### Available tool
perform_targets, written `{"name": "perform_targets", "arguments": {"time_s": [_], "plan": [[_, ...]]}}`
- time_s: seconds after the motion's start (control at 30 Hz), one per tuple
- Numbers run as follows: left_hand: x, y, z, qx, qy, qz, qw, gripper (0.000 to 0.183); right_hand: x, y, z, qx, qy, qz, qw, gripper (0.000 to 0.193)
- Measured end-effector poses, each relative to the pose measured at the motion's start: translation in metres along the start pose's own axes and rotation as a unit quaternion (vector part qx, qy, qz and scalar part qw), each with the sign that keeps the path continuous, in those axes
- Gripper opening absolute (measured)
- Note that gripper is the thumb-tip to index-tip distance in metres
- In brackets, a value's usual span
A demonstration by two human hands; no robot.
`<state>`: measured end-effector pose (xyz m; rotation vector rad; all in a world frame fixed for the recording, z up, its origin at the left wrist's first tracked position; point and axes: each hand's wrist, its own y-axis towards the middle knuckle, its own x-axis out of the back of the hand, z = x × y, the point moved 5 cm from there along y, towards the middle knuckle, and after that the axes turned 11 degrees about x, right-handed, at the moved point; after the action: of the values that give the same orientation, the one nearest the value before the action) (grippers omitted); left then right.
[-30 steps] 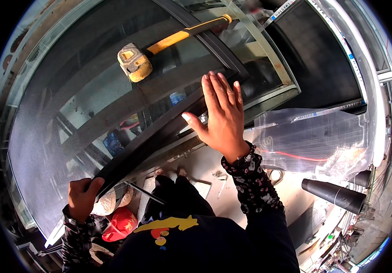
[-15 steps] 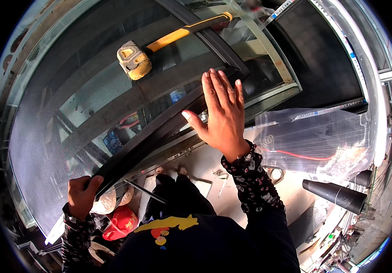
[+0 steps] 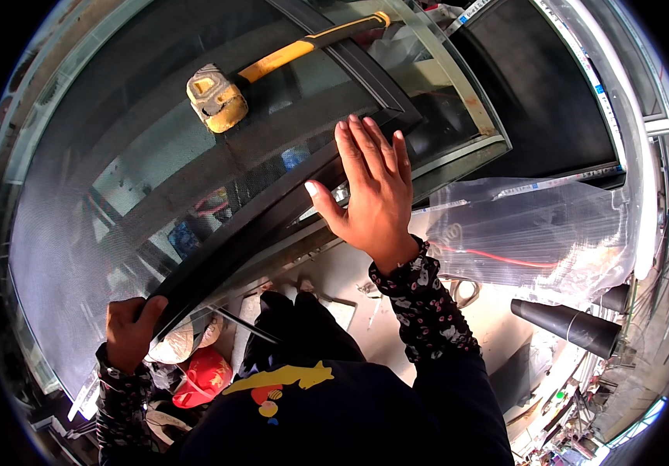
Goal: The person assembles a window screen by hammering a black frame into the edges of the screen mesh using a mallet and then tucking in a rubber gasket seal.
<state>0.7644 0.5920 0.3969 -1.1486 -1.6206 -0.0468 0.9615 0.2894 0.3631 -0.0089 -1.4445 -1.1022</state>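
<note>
A black-framed mesh screen (image 3: 62, 225) lies across a work table. My left hand (image 3: 128, 334) grips the left end of its near frame rail (image 3: 245, 213), thumb on top and fingers curled around the edge. My right hand (image 3: 373, 186) rests palm down near the rail's right corner, its fingers stretched out and slightly apart, nothing held in it. Farther back on the screen lies a mallet (image 3: 219, 101) with a worn yellow head. Its yellow and black handle (image 3: 280, 58) points to the upper right and crosses another frame bar.
Clear plastic sheeting (image 3: 536, 229) and a dark cone-shaped object (image 3: 567, 326) are at the right. A red bag or cloth (image 3: 204, 378) lies below my left hand. Tools and scraps clutter the lower right. Pale table edging (image 3: 459, 163) runs beyond my right hand.
The whole view has shifted slightly. Both hands and the mallet sit a little farther left in the picture. My left hand's grip and my right hand's flat pose look the same.
</note>
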Motion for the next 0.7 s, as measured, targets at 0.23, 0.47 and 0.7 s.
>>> {"name": "perform_targets", "arguments": {"time_s": [0.23, 0.47, 0.7], "plan": [[-0.005, 0.000, 0.005, 0.002, -0.014, -0.047, 0.999, 0.042, 0.001, 0.001, 0.001, -0.006, -0.008, -0.006, 1.000, 0.063], [-0.013, 0.000, -0.009, -0.040, -0.001, -0.061, 0.997, 0.042, 0.000, -0.001, 0.001, -0.027, -0.026, 0.000, 0.999, 0.061], [-0.013, -0.007, -0.013, -0.035, 0.000, -0.063, 0.997, 0.047, 0.005, 0.005, -0.049, -0.124, 0.003, -0.055, 0.991, 0.031]]}}
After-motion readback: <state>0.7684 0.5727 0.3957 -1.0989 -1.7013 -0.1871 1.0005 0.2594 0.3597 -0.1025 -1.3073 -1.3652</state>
